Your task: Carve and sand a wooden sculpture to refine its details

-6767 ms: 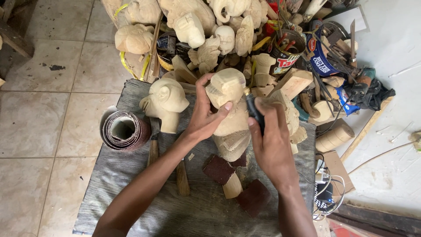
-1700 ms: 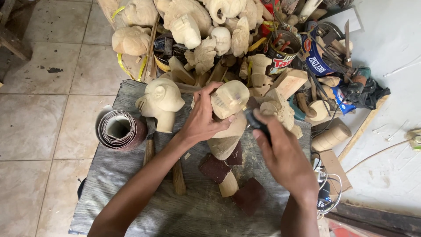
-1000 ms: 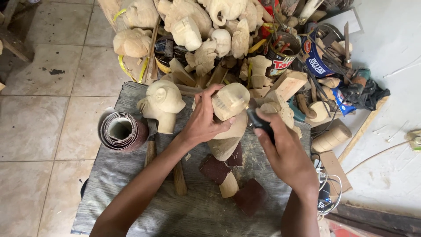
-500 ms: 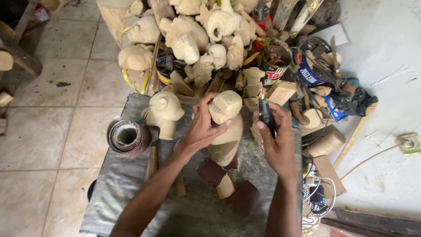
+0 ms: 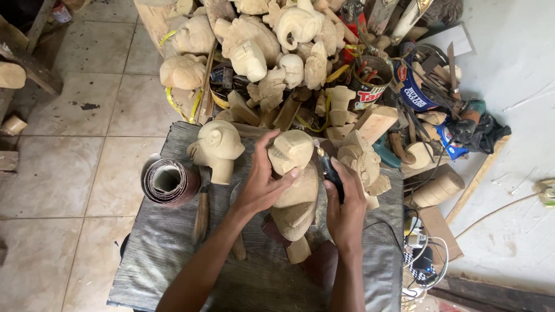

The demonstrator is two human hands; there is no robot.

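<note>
Centre of frame: unfinished wooden figure carving (image 5: pixel 293 185), pale and upright on a grey-clothed workbench (image 5: pixel 173 260). Left hand (image 5: pixel 263 185) wrapped around its head and shoulder, fingers curled tight on the wood. Right hand (image 5: pixel 345 205) clenched around a dark handheld rotary tool (image 5: pixel 330 173), its tip at the figure's right side, just under the head. Black cord (image 5: pixel 393 234) trailing from the tool toward the lower right.

Likely hazards, judged from this pose: left fingertips close to the tool's tip, so a skip off the grain could reach them; a loosened grip could let the figure twist and gouge the surface; a snagged cord could jerk the tool.

Left of centre: second carved head (image 5: pixel 218 147), roll of sandpaper (image 5: pixel 169 182), wooden-handled chisel (image 5: pixel 202 208). Top of frame: heap of rough carvings (image 5: pixel 260 46), close enough to topple if bumped.
</note>
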